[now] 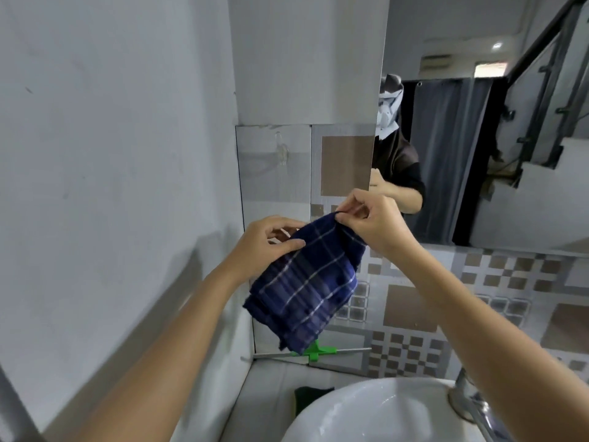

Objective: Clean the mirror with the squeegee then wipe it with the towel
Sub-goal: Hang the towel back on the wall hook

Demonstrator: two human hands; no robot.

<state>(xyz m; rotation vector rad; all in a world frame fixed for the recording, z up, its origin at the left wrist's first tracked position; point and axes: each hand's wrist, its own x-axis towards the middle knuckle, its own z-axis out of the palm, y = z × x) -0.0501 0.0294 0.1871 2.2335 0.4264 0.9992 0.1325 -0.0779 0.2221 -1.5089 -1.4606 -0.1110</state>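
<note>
Pinching towel (306, 282), both hands, above sink (366, 416)

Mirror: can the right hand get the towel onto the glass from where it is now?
Probably yes. The right hand pinches the towel just in front of the mirror, with nothing between them; the left hand also grips the cloth.

Towel (306, 282): soft woven cloth, matt. Sink (366, 416): glossy white ceramic. Wall tiles (411, 307): smooth, shiny.

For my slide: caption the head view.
Both hands hold the blue plaid towel below the mirror, squeegee set aside.
</note>
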